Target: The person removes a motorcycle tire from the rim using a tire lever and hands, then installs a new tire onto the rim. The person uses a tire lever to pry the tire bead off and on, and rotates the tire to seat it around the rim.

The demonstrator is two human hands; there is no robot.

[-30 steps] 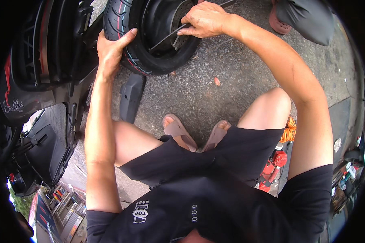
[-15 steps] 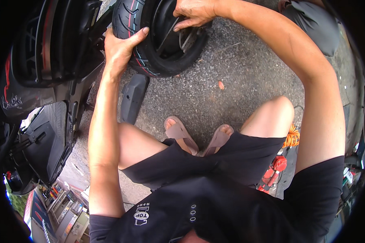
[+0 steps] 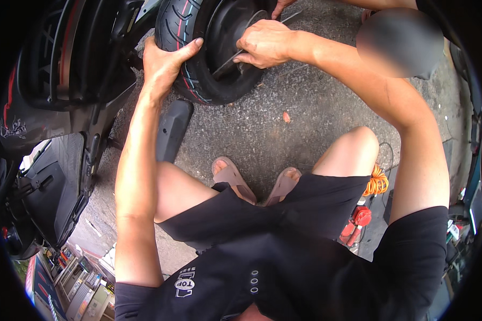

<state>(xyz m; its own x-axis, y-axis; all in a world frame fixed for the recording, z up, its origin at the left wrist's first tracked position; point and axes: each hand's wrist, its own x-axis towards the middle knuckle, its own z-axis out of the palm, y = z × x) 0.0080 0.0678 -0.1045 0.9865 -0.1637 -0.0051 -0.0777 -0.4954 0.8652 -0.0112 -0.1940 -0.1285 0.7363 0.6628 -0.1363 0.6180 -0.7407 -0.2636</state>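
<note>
A black tyre (image 3: 190,80) with red and blue tread lines stands on a wheel at the top. My left hand (image 3: 166,61) grips its left side, thumb over the sidewall and fingers round the tread. My right hand (image 3: 265,44) is closed on a thin metal bar (image 3: 226,66), which slants down-left across the dark wheel hub area (image 3: 225,32). A thin end also sticks out beyond my knuckles; I cannot tell if it is the same bar. At the wheel's upper right is another person's hand (image 3: 282,6).
A dark scooter (image 3: 43,123) fills the left side. A grey-black plastic part (image 3: 175,125) lies on the concrete below the tyre. The other person's head (image 3: 401,43) is at the upper right. An orange coiled hose (image 3: 376,181) and a red tool (image 3: 358,220) lie beside my right knee.
My right hand has moved down and slightly right, with the bar lower across the wheel. The other person's hand and head have come into view at the top right. My left hand keeps its grip.
</note>
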